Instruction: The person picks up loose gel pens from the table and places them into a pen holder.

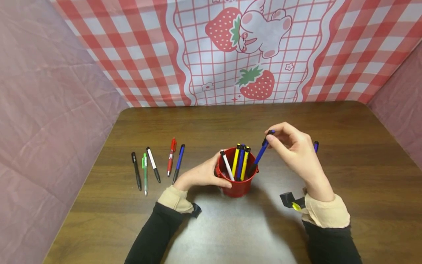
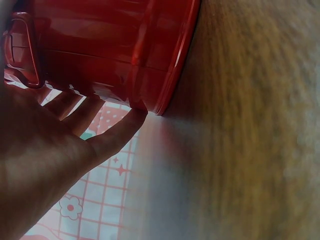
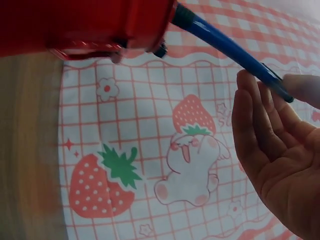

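A small red bucket [image 1: 238, 190] stands on the table with several pens in it: a white pen [image 1: 227, 165], two yellow pens [image 1: 236, 161] and a blue one [image 1: 241, 163]. My left hand [image 1: 205, 173] grips its left side, thumb in front; the left wrist view shows the fingers [image 2: 117, 132] along the bucket wall. Between thumb and fingertips, my right hand [image 1: 295, 150] pinches another blue pen [image 1: 261, 154] near its upper end. That pen leans over the bucket's right rim, lower end inside the mouth. In the right wrist view the blue pen [image 3: 225, 44] slants out of the bucket.
Left of the bucket lie a black pen [image 1: 136, 171], a green pen [image 1: 145, 175], a white pen [image 1: 153, 164], a red pen [image 1: 171, 157] and a blue pen [image 1: 179, 163]. Behind my right hand, one blue pen [image 1: 316, 146] shows partly. A strawberry-print cloth [image 1: 214, 73] hangs behind the table.
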Motion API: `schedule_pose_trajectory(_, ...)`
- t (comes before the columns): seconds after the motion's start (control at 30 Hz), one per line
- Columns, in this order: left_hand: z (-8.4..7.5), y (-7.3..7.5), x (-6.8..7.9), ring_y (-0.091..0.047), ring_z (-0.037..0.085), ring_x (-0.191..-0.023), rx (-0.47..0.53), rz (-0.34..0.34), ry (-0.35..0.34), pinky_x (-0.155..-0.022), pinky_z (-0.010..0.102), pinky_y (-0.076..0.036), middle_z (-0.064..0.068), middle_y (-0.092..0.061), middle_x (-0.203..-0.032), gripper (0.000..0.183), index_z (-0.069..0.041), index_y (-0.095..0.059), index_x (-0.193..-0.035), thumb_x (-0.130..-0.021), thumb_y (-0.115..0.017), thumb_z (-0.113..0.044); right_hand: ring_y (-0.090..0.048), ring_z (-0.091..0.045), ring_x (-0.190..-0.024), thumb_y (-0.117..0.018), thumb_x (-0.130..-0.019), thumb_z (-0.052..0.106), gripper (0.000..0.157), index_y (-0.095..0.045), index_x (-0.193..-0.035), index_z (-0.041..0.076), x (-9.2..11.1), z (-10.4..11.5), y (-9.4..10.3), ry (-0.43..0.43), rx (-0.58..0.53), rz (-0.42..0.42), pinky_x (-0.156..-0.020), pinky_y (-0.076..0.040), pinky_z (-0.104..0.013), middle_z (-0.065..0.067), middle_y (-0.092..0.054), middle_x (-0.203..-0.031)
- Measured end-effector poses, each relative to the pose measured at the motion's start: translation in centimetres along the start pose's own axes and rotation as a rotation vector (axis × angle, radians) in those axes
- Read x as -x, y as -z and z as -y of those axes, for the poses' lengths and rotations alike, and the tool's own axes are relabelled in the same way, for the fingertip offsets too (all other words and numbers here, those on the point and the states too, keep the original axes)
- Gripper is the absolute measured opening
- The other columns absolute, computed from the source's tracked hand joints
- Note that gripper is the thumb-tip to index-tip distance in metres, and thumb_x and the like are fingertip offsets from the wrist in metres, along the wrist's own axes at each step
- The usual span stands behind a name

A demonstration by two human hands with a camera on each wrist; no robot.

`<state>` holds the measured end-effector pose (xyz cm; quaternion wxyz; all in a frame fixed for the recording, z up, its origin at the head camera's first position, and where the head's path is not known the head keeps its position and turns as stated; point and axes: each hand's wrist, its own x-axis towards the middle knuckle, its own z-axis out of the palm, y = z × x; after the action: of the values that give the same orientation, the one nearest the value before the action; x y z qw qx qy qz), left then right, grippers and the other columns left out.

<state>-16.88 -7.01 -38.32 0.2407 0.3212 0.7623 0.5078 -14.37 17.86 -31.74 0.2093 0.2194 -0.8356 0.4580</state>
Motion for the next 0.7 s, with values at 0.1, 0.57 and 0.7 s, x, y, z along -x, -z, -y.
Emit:
schedule_pose_trajectory(0.1,0.0,0.0,0.0,-0.047,0.013,-0.114,-0.001,0.001,0.005,-0.094,0.023,-0.041,0.007,-0.045,-0.130,0.084,-0.009,-0.024,-0.137,-0.072,-0.076,-0.011,-0.058,0.005,-0.071,-0.064,-0.083,0.004,0.012,-0.060,-0.094,0.003,0.0,-0.4,-0.6,0.002,0.055,0.028,-0.062,-0.045,-0.011,-0.001,-0.063,-0.082)
schedule_pose_trajectory(0.57,0.2,0.1,-0.1,-0.047,0.013,-0.115,0.018,0.001,0.005,-0.095,0.024,-0.041,0.007,-0.046,-0.130,0.084,-0.011,-0.025,-0.137,-0.071,-0.077,-0.011,-0.059,-0.006,-0.067,-0.067,-0.083,0.019,0.012,-0.062,-0.090,0.010,-0.3,-1.1,-1.6,-0.078,0.209,0.124,-0.062,-0.047,-0.017,0.003,-0.065,-0.076)
schedule_pose_trajectory(0.7,0.3,0.0,-0.1,-0.048,0.013,-0.114,0.018,0.000,0.010,-0.095,0.024,-0.041,0.007,-0.046,-0.129,0.084,-0.011,-0.025,-0.137,-0.071,-0.077,-0.011,-0.060,-0.006,-0.065,-0.067,-0.082,0.020,0.011,-0.064,-0.089,0.011,-0.3,-1.1,-1.7,-0.085,0.209,0.158,-0.060,-0.048,-0.019,0.004,-0.066,-0.074)
